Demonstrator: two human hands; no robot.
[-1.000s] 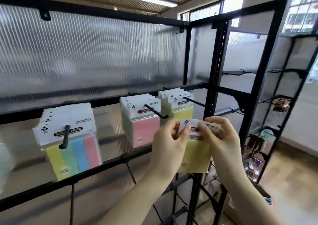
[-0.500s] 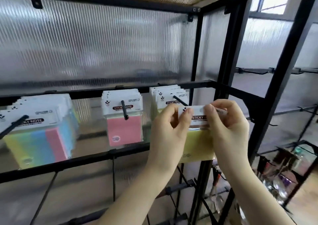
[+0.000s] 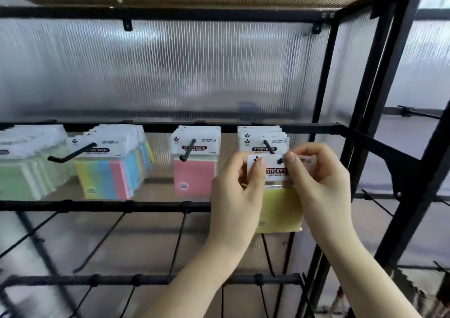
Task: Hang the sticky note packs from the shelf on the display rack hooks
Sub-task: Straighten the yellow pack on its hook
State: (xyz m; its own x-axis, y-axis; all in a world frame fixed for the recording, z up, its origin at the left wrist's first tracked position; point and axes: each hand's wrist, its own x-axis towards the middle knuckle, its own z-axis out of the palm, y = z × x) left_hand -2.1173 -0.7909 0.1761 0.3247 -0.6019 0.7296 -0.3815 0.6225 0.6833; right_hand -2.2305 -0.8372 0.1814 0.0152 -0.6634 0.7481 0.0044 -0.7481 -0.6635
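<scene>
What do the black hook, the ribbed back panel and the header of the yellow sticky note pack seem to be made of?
Black hook: probably metal rod with a matte dark coating; thin, rigid, bent up at the tip.
Ribbed back panel: looks like translucent plastic sheet; light passes through, fine vertical flutes.
Yellow sticky note pack: white printed card header, seemingly in a clear glossy sleeve; a shiny strip shows below the card.

Both hands pinched the white header of a yellow sticky note pack [image 3: 278,210]: left hand [image 3: 233,193] at its left edge, right hand [image 3: 321,183] at its right. Between the fingertips [image 3: 289,158], a black hook [image 3: 269,147] tip met the header. Beyond the fingers hung more packs [image 3: 263,138].
</scene>
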